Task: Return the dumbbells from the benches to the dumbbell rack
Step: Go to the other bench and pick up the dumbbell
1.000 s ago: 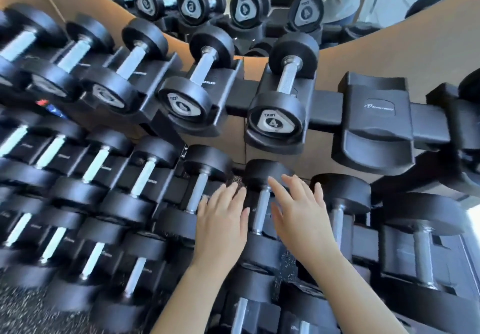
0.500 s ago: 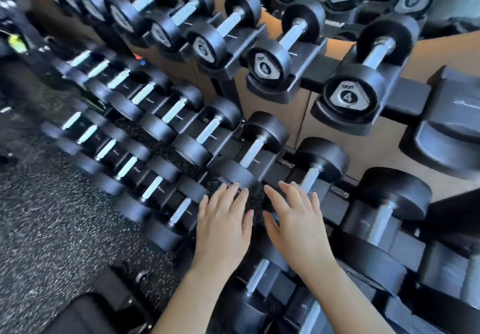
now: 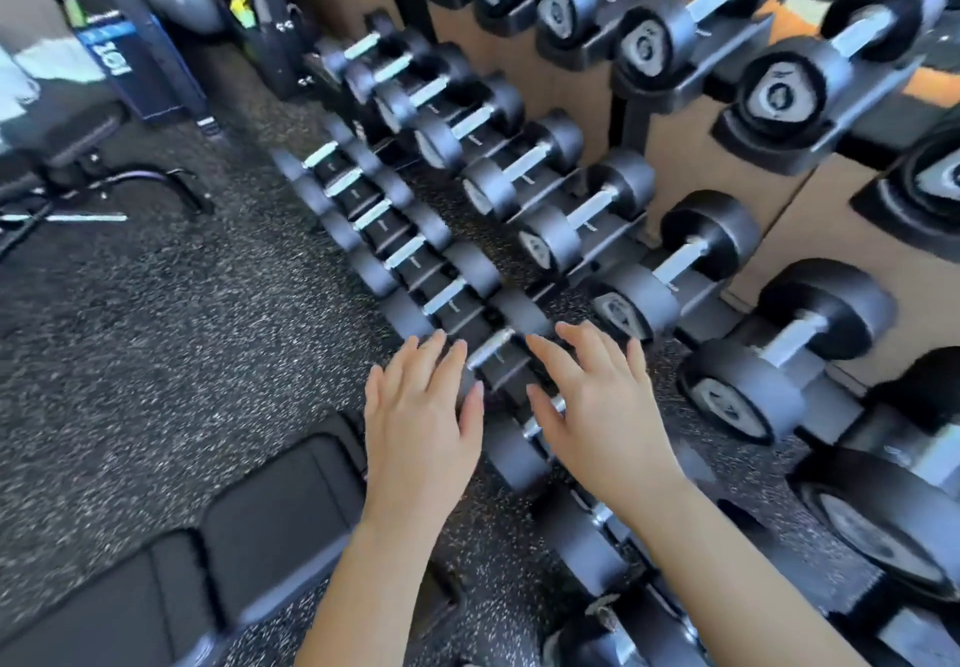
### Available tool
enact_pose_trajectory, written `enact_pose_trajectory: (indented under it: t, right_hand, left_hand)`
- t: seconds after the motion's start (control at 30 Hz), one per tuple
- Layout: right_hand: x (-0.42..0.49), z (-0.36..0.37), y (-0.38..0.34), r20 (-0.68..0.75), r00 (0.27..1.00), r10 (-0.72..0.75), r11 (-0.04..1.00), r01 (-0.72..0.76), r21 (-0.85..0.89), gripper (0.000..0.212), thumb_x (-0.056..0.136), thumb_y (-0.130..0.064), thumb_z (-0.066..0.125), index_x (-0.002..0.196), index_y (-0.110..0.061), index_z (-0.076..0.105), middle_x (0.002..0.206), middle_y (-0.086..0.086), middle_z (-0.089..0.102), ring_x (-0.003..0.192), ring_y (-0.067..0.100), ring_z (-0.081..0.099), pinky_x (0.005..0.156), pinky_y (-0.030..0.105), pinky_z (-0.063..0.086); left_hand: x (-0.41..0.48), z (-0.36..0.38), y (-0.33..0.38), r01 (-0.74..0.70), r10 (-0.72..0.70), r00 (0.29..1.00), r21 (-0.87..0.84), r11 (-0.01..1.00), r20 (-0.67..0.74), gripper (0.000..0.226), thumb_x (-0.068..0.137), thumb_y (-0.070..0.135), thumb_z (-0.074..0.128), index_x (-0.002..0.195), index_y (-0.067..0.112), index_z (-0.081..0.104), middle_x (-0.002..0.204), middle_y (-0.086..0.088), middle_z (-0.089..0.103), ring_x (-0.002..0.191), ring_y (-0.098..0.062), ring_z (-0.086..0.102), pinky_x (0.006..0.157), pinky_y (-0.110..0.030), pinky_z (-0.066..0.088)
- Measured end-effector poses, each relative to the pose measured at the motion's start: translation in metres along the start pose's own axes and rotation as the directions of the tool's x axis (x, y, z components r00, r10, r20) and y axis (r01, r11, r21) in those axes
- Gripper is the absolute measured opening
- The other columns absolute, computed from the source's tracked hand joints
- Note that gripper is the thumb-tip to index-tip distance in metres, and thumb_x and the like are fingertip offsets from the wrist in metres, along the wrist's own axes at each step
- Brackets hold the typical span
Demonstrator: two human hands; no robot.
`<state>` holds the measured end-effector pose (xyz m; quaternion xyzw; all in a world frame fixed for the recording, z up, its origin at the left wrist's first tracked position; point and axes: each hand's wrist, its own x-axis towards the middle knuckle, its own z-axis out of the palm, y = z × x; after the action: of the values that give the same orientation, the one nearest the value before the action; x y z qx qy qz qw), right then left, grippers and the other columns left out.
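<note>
Only two bare arms of the person are in view, reaching from the lower edge to the fingertips: the left hand (image 3: pixel 421 422) with the left forearm (image 3: pixel 358 578), and the right hand (image 3: pixel 597 406) with the right forearm (image 3: pixel 727 562). Both forearms are uncovered along all of their visible length, smooth and slender, narrowing a little at the wrist. The fingers (image 3: pixel 556 360) are slim and tapering, and the nails (image 3: pixel 477 390) are short, rounded and plain with a faint gloss, their edges slightly blurred.

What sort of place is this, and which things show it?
Most likely a gym: a tiered rack full of dumbbells, a padded bench and a speckled rubber floor.
</note>
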<state>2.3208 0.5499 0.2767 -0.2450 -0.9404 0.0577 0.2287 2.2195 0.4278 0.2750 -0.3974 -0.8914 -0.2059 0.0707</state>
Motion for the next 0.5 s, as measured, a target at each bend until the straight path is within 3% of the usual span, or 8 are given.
enact_pose_trajectory:
  t: [0.3,0.4,0.5]
  right_hand:
    - [0.006,0.025,-0.103,-0.018,0.977,-0.212,0.974,0.213,0.081,0.037,0.071,-0.019,0.069,0.107,-0.009,0.065,0.105,0.017,0.066,0.103,0.037,0.062,0.082,0.068,0.042]
    - [0.015,0.036,-0.121,0.01,0.972,-0.236,0.969,0.234,0.084,0.038,0.072,-0.024,0.059,0.107,-0.01,0.066,0.105,0.015,0.066,0.103,0.036,0.062,0.082,0.068,0.042]
    - [0.03,0.05,-0.132,0.035,0.964,-0.264,0.96,0.259,0.104,0.038,0.076,-0.027,0.052,0.108,-0.011,0.066,0.106,0.015,0.066,0.103,0.034,0.063,0.083,0.066,0.043]
  left_hand:
    - [-0.049,-0.037,-0.095,0.165,-0.158,0.983,0.077,0.983,-0.092,0.042,0.087,0.034,0.042,0.118,0.012,0.059,0.127,-0.009,0.057,0.121,-0.032,0.049,0.098,-0.057,0.035]
    - [-0.048,-0.041,-0.115,0.184,-0.172,0.977,0.099,0.978,-0.122,0.047,0.086,0.037,0.034,0.116,0.011,0.06,0.124,-0.009,0.059,0.118,-0.032,0.051,0.096,-0.056,0.037]
    - [-0.04,-0.04,-0.133,0.206,-0.185,0.968,0.113,0.972,-0.171,0.041,0.086,0.033,0.042,0.113,0.01,0.061,0.122,-0.01,0.06,0.116,-0.033,0.053,0.095,-0.057,0.038]
